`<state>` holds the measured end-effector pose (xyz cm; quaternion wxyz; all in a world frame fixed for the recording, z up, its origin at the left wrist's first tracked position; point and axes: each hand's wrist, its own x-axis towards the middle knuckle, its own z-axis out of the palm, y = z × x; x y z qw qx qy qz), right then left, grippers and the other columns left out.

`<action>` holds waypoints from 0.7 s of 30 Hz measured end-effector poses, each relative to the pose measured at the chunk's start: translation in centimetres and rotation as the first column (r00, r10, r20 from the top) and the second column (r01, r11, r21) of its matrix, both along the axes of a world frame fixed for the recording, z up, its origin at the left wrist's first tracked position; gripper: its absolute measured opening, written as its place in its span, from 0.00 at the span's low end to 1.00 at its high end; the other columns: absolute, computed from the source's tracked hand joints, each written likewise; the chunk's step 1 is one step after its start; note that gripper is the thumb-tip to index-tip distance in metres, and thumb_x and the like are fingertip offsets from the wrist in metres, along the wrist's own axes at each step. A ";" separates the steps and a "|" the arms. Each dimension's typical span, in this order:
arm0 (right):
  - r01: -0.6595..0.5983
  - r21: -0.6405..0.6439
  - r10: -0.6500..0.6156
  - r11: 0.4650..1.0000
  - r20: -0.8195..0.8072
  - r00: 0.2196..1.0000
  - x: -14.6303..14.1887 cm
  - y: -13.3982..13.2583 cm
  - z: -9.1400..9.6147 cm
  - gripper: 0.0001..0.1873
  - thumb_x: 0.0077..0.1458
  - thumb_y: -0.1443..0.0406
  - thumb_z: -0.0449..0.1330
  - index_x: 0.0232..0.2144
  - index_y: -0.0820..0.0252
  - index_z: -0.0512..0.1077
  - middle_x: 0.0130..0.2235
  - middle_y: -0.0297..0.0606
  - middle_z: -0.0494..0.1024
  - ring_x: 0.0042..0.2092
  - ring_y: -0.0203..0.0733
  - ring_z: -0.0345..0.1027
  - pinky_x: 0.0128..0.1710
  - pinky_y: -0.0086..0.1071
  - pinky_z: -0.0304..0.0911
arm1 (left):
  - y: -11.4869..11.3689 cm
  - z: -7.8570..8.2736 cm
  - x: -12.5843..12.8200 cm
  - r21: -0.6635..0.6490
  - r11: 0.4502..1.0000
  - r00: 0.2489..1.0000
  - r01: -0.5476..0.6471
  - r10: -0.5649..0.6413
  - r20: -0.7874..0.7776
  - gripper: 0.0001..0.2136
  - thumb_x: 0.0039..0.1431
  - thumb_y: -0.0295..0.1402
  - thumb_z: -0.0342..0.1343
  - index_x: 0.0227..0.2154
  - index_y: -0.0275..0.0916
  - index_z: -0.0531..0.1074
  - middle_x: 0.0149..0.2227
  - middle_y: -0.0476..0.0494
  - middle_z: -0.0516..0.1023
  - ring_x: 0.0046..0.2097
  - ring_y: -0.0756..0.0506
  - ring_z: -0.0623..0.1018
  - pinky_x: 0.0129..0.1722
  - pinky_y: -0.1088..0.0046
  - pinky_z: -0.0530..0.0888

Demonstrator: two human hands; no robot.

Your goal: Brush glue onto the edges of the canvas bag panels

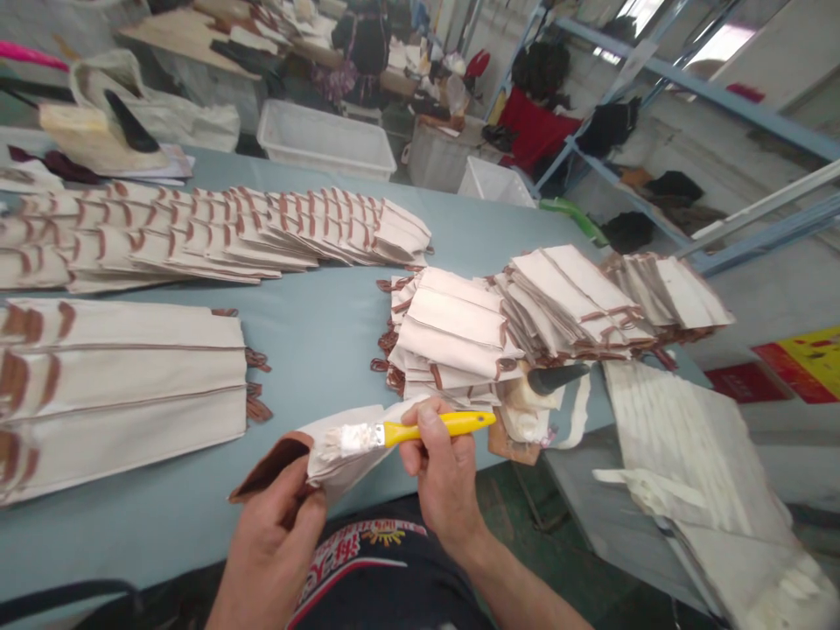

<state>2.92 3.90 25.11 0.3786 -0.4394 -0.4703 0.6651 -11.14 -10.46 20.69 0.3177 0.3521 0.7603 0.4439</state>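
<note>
My right hand (441, 468) grips a paintbrush by its yellow handle (463, 423). The brush's bristles (338, 444), coated with white stuff, lie over the edge of a cream fabric piece (358, 468). That piece has a brown flap (276, 464) at its left end. My left hand (282, 521) pinches the fabric near the flap, just below the bristles. Right of my right hand stands a glue-smeared white container (525, 411) with a black-handled tool (557, 378) resting on it.
Overlapping rows of cream pieces (216, 232) cover the far left of the blue table (315, 332). More pieces (124, 385) lie near left. Stacks (452, 324) with brown loops sit right of centre. Beyond the table are a white bin (325, 144) and a blue shelf rack (689, 79).
</note>
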 end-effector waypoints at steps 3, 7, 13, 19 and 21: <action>0.005 -0.010 -0.005 1.000 -0.002 1.000 -0.1 -0.2 0.1 0.27 0.62 0.39 0.66 0.31 0.54 0.72 0.16 0.21 0.61 0.20 0.32 0.51 0.23 0.28 0.53 | -0.1 -0.2 0.0 0.008 1.000 0.999 0.013 -0.013 -0.046 0.20 0.68 0.41 0.57 0.52 0.42 0.90 0.45 0.44 0.94 0.43 0.37 0.90 0.50 0.67 0.87; -0.113 -0.058 0.112 0.992 -0.018 0.994 0.3 -0.8 0.4 0.25 0.64 0.41 0.65 0.29 0.53 0.71 0.16 0.20 0.59 0.19 0.31 0.46 0.22 0.28 0.50 | 0.0 0.1 0.1 -0.003 1.000 0.996 0.017 -0.017 -0.086 0.19 0.68 0.43 0.57 0.51 0.42 0.90 0.45 0.43 0.93 0.44 0.36 0.90 0.53 0.64 0.87; -0.165 -0.039 0.165 0.986 -0.003 0.986 1.1 -0.3 0.7 0.26 0.65 0.41 0.65 0.29 0.53 0.70 0.16 0.19 0.58 0.19 0.31 0.45 0.22 0.28 0.46 | 0.3 1.2 0.6 0.042 0.998 0.987 0.049 -0.042 -0.153 0.19 0.70 0.41 0.54 0.47 0.43 0.90 0.47 0.41 0.93 0.45 0.37 0.90 0.55 0.65 0.86; -0.310 -0.076 0.311 0.948 0.001 0.950 0.9 2.3 1.0 0.25 0.63 0.42 0.65 0.29 0.55 0.73 0.15 0.18 0.56 0.19 0.31 0.44 0.23 0.29 0.45 | 0.7 1.3 0.6 0.139 0.987 0.965 0.075 -0.037 -0.259 0.17 0.70 0.40 0.55 0.43 0.42 0.90 0.45 0.41 0.94 0.43 0.40 0.92 0.49 0.74 0.86; -0.305 -0.078 0.306 0.949 0.001 0.952 0.9 3.3 1.0 0.25 0.62 0.41 0.66 0.29 0.54 0.73 0.15 0.17 0.56 0.20 0.30 0.43 0.23 0.29 0.42 | 0.7 1.3 0.6 0.169 0.979 0.955 0.111 -0.058 -0.289 0.16 0.70 0.38 0.55 0.42 0.41 0.89 0.40 0.43 0.93 0.37 0.43 0.91 0.44 0.78 0.85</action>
